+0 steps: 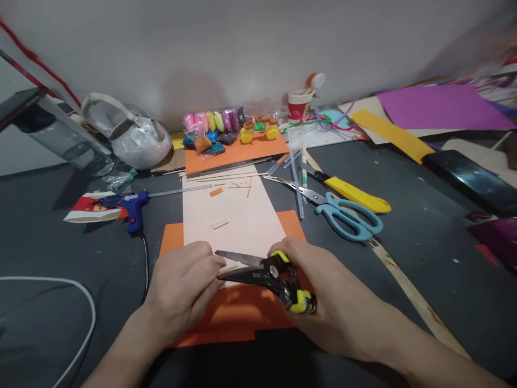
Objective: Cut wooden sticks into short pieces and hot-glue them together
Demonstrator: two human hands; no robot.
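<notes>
My right hand [323, 285] is closed around the yellow-and-black handles of the cutting shears [258, 272], whose blades are parted and point left. My left hand [183, 283] is closed in a pinch on a short pale stick [231, 266], which shows between the blades; most of it is hidden by the fingers. Under both hands lie a pale sheet of paper [226, 207] and orange sheets [226, 312]. On the pale sheet are a few short cut stick pieces [220, 223] and an orange scrap [216, 192].
A blue glue gun [135, 207] with its cord lies left. Blue-handled scissors [347, 215] and a yellow utility knife [357, 194] lie right. Behind are a silvery teapot [141, 143], a water bottle [68, 143], clay packets [214, 124], a paper cup [299, 105] and purple paper [440, 108].
</notes>
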